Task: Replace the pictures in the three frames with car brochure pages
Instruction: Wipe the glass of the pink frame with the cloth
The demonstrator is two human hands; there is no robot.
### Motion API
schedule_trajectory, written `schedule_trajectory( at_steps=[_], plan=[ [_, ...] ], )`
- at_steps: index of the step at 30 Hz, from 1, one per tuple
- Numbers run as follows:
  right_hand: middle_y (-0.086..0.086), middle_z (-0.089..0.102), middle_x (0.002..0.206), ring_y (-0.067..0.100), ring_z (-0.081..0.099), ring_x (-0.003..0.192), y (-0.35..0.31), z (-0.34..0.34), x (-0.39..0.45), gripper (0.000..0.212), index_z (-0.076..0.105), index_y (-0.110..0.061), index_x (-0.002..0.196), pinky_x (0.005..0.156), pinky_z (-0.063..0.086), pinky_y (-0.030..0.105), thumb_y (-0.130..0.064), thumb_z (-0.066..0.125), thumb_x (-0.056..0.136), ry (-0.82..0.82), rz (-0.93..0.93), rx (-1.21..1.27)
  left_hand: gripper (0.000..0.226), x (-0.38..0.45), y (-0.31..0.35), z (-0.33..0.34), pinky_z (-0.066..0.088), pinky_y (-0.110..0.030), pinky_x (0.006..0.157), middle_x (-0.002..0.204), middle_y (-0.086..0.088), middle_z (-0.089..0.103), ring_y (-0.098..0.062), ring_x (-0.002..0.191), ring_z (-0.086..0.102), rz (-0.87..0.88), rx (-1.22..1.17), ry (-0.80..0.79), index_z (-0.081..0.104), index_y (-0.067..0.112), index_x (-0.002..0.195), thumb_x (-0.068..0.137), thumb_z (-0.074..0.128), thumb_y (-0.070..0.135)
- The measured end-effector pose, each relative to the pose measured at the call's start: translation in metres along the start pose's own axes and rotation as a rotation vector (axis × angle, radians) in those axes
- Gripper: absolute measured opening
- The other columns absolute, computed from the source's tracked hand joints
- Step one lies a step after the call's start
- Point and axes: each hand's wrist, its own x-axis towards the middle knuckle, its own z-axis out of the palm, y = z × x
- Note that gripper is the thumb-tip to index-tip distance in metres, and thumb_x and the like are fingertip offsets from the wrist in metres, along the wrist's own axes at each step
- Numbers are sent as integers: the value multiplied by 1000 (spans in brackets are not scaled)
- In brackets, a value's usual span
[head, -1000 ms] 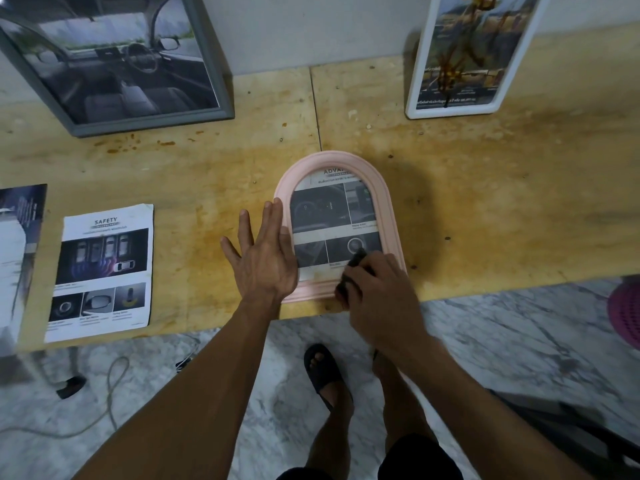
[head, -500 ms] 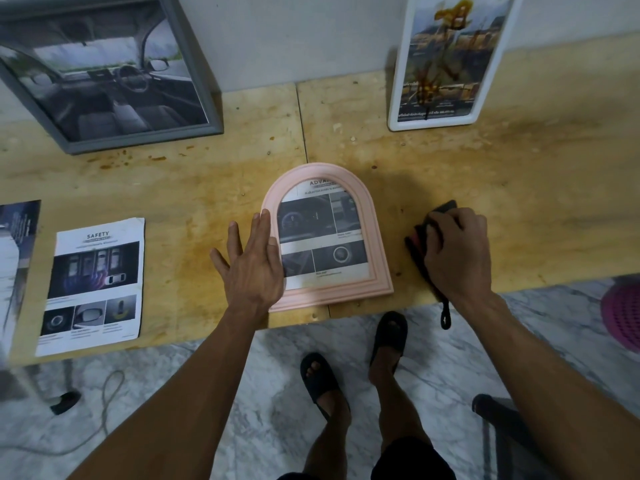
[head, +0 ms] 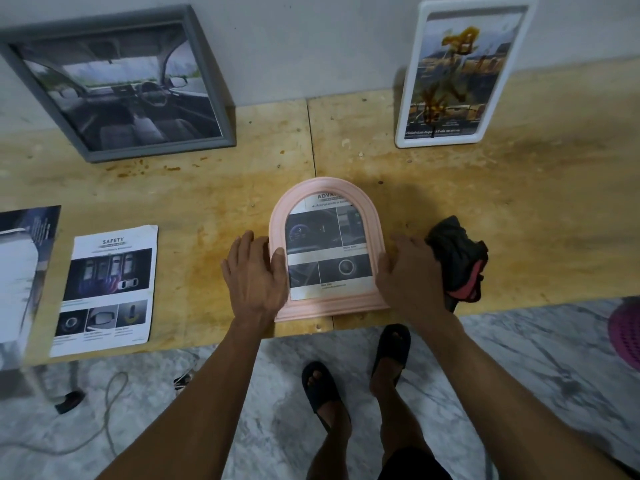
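A pink arched frame (head: 327, 188) lies flat near the front edge of the wooden table (head: 207, 195), with a car brochure page behind its glass. My left hand (head: 254, 275) grips its left side, thumb on the front. My right hand (head: 408, 275) holds its right side. A grey frame (head: 211, 81) with a car interior picture leans on the wall at the back left. A white frame (head: 408, 98) with a brochure page and a brown stain on its glass leans at the back right. A loose "SAFETY" brochure page (head: 107, 285) lies at the left.
A crumpled black and red cloth (head: 457, 254) lies on the table just right of my right hand. Another brochure sheet (head: 24, 271) lies at the far left edge. A cord (head: 110, 410) trails on the marble floor below. A pink basket (head: 627, 334) shows at the right.
My right hand wiped the pink frame's glass with the cloth, carried the cloth to the right, let it go on the table, and came back to the frame's right side. My left hand shifted onto the frame's left side.
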Motion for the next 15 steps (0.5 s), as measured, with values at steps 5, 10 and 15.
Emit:
schedule_trajectory(
  at_steps=[5, 10, 15],
  plan=[
    [6, 58, 103, 26, 57, 96, -6, 15, 2, 21, 61, -15, 109, 80, 49, 37, -25, 53, 92, -113, 171, 269, 53, -2, 9, -9, 31, -51, 111, 142, -23, 51, -39, 136, 41, -50, -44, -24, 67, 10, 125, 92, 45, 46],
    [9, 58, 113, 29, 58, 103, -9, 17, 6, 31, 58, -12, 118, 86, 53, 44, -25, 59, 90, -150, 256, 305, 62, 5, 19, -19, 29, -45, 113, 148, -20, 47, -35, 142, 33, -163, -41, -152, 66, 14, 128, 80, 52, 50],
    [3, 53, 113, 20, 54, 99, -16, 6, 1, 36, 45, -12, 123, 78, 46, 31, -19, 63, 92, -167, 330, 452, 40, 6, 32, -29, 49, -48, 96, 122, -6, 64, -34, 117, 54, -293, -134, -260, 58, 23, 124, 84, 62, 26]
  ],
)
